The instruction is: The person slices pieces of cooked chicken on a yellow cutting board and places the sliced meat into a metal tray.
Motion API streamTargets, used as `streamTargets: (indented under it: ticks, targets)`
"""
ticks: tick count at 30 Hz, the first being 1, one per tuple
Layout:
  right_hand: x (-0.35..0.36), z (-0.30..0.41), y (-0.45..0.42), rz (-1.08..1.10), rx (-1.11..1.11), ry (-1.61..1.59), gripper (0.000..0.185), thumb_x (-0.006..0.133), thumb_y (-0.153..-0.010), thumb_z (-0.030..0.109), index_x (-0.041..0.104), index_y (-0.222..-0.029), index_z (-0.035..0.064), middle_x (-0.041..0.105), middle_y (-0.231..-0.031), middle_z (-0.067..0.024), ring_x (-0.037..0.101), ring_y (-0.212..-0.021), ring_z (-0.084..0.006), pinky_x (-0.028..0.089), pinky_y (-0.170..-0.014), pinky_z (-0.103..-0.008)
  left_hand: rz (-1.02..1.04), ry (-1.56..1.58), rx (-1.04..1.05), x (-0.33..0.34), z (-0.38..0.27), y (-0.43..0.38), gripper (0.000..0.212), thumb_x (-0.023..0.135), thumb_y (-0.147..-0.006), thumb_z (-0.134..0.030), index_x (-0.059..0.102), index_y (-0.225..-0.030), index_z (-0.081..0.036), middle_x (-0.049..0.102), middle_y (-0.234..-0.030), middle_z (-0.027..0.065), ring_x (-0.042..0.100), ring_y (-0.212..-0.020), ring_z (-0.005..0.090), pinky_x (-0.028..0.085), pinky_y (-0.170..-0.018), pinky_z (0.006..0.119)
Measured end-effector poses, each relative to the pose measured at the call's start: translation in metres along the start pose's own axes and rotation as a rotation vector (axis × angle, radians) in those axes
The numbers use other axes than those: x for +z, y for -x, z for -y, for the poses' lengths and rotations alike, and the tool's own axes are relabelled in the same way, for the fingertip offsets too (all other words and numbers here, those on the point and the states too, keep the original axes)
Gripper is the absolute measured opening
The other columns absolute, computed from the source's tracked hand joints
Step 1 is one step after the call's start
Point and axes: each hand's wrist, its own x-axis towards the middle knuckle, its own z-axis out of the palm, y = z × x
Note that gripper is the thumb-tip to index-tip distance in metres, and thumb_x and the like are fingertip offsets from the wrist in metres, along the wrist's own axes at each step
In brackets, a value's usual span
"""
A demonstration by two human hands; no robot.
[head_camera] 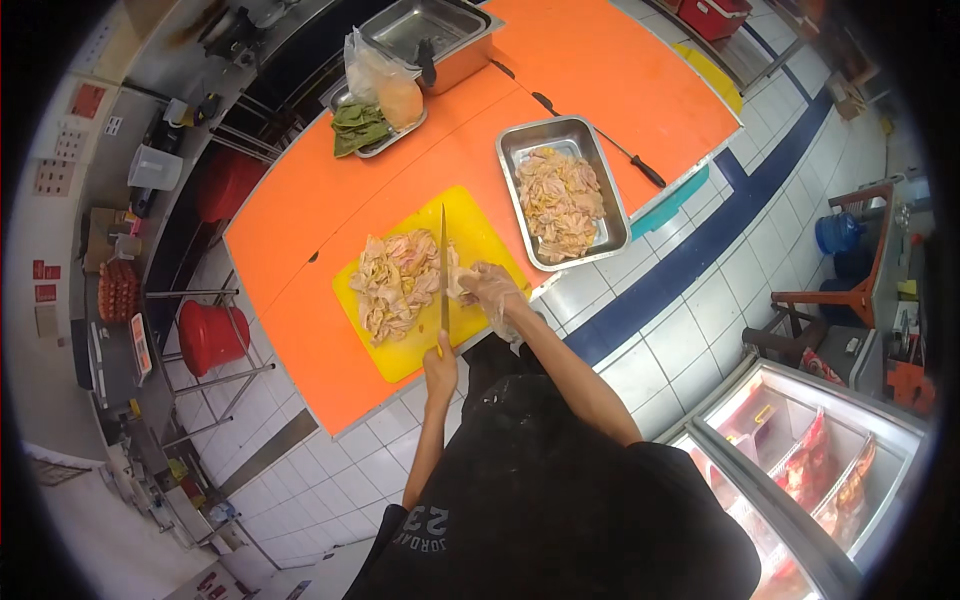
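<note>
My left hand (441, 367) is closed around the handle of a long kitchen knife (444, 262), whose blade points away from me over a yellow cutting board (397, 367). A clear plastic glove covers my right hand (495, 292), which holds a pale piece of what looks like raw chicken skin (459, 279) just right of the blade. A heap of similar pale, yellowish pieces (397, 281) lies on the board, left of the knife. To the right of the board, a rectangular steel tray (617, 232) holds many more such pieces (559, 199).
On the orange table (300, 225) are a sharpening steel (634, 159), a small tray (409, 129) with green leaves (360, 127) and a plastic bag (382, 82), and a deep steel pan (480, 37). A red stool (214, 337) stands left; a glass-topped freezer (817, 450) is at lower right.
</note>
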Motion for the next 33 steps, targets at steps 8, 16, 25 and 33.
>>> streamTargets:
  ticks: [8,16,25,33]
  targets:
    - [-0.032,-0.028,0.022,-0.311,-0.085,0.828,0.03,0.067,-0.085,0.024,0.059,-0.099,-0.0009,0.066,-0.089,-0.0268,0.066,-0.086,-0.0426,0.053,-0.076,-0.0494,0.184,-0.131,-0.107,0.01,0.003,0.027,0.083,0.034,-0.103,-0.06,0.055,-0.062,0.009,0.056,-0.059,0.0262,0.059,-0.062,0.0384,0.042,-0.064,0.052]
    - [-0.036,-0.031,0.052,-0.409,-0.368,0.859,0.018,0.061,-0.088,0.014,0.058,-0.099,0.0,0.062,-0.096,-0.0224,0.062,-0.096,-0.0426,0.05,-0.083,-0.0514,0.139,-0.17,-0.035,0.006,-0.006,0.036,0.08,0.036,-0.102,-0.06,0.06,-0.069,0.009,0.057,-0.063,0.0309,0.062,-0.067,0.0443,0.044,-0.067,0.053]
    - [-0.049,-0.061,0.022,-0.065,-1.033,1.08,0.023,0.059,-0.079,0.005,0.065,-0.101,-0.0008,0.062,-0.098,-0.0145,0.06,-0.096,-0.0324,0.049,-0.088,-0.0428,0.277,-0.239,-0.205,-0.009,-0.001,0.07,0.077,0.042,-0.102,-0.057,0.063,-0.074,0.011,0.061,-0.071,0.0355,0.065,-0.075,0.049,0.045,-0.069,0.054]
    - [-0.049,-0.071,0.021,-0.044,-0.975,1.085,0.019,0.065,-0.078,0.004,0.062,-0.096,0.0001,0.064,-0.097,-0.0147,0.062,-0.095,-0.0333,0.052,-0.084,-0.0435,0.046,-0.075,0.135,0.043,-0.041,-0.004,0.079,0.04,-0.101,-0.059,0.067,-0.085,0.014,0.062,-0.083,0.0413,0.064,-0.09,0.0557,0.048,-0.08,0.056]
